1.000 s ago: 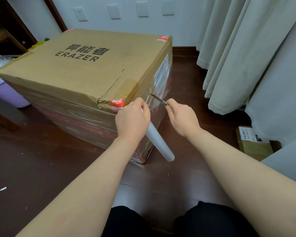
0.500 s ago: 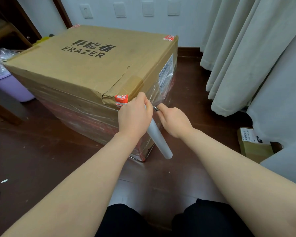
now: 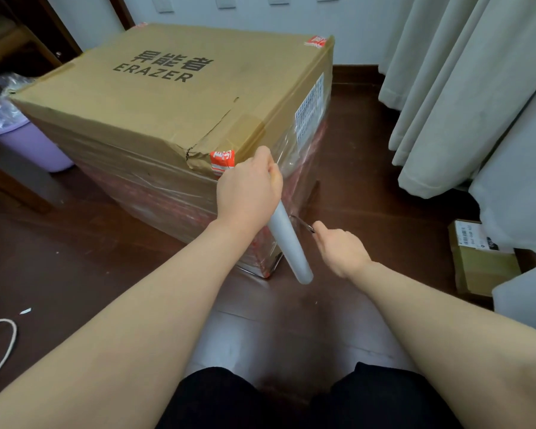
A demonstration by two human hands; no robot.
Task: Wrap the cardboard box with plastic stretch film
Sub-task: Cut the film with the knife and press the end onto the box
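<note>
Cardboard box (image 3: pixel 167 97) on floor (image 3: pixel 75 258), sides filmed. Left hand (image 3: pixel 248 190) fisted round stretch-film roll (image 3: pixel 288 243) at near corner. Right hand (image 3: pixel 341 249) pinches small metal blade (image 3: pixel 302 223) just beside roll. Judgement: hold film taut, cut close to roll, clear of fingers.

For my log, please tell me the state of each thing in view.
cardboard box: closed, sides film-wrapped, top bare, near corner torn.
film roll: tilted, gripped by left hand.
metal tool: pinched by right hand, tip beside roll.
purple bin: upright, bag-lined.
</note>
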